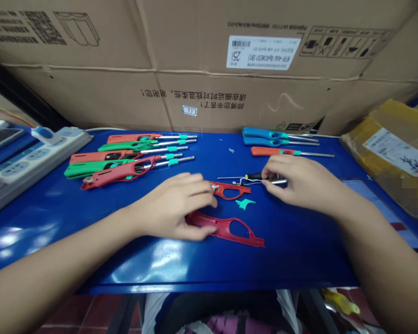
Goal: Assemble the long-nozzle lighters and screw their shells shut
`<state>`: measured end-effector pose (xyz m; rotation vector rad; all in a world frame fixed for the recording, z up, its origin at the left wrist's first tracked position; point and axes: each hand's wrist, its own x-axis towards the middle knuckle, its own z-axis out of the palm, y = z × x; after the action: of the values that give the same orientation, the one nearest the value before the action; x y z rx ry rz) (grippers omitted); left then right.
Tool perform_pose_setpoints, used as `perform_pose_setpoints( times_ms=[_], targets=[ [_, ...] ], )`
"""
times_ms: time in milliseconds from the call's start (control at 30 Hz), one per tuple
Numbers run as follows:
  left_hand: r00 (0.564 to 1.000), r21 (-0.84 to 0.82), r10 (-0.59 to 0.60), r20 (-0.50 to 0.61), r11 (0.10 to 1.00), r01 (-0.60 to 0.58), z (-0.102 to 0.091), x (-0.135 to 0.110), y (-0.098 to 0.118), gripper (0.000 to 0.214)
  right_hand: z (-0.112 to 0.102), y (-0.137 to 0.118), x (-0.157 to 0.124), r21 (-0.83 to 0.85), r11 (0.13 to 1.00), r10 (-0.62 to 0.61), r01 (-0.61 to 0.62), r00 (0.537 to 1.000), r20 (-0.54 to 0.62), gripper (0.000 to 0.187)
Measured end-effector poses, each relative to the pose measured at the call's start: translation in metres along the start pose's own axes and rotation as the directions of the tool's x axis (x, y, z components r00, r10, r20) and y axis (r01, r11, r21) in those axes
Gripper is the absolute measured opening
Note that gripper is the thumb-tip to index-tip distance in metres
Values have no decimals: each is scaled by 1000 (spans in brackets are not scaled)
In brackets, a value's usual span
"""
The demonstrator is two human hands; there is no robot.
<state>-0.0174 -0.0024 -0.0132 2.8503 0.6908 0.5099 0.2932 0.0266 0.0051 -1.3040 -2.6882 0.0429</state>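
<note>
My left hand [179, 204] lies over two red lighter casing halves, thumb and fingers apart. Its thumb rests at the lower casing half [226, 228], and its fingertips reach the upper casing half [242, 190], which has a small metal part inside. My right hand [296, 180] is closed on a metal lighter tube [280, 181], with a thin white wire [252, 181] running left from it. Just behind the tube lies a screwdriver [253, 176] with a black and yellow handle, partly covered by my right fingers. A loose teal trigger [245, 204] sits between the casing halves.
Several red and green lighters [125, 174] lie at the left, beside a white power strip [31, 157]. Blue lighters [264, 134] and an orange lighter [271, 151] lie at the back right. A cardboard box [195, 60] walls the back; a taped parcel [393, 144] stands right.
</note>
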Motion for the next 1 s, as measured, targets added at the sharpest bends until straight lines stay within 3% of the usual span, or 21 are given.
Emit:
perform_pose_setpoints(
  times_ms=[100,200,633,800,1000],
  targets=[
    [988,-37,99,120,995,-95,3,0,5,35,0,7,-2,-99,991,95,-90,994,51,10],
    [985,-70,86,149,995,-77,6,-1,5,24,1,11,-5,-136,982,142,-132,988,67,9],
    [990,41,-92,106,995,89,6,1,-8,29,-7,12,-4,-166,974,182,-155,970,159,20],
    [988,-2,-152,8,988,152,6,2,-13,35,-2,19,-8,-110,988,123,-108,982,141,16],
    [947,-15,-289,-137,957,290,8,4,-26,27,-4,17,-10,-50,995,94,-88,989,115,8]
  ],
)
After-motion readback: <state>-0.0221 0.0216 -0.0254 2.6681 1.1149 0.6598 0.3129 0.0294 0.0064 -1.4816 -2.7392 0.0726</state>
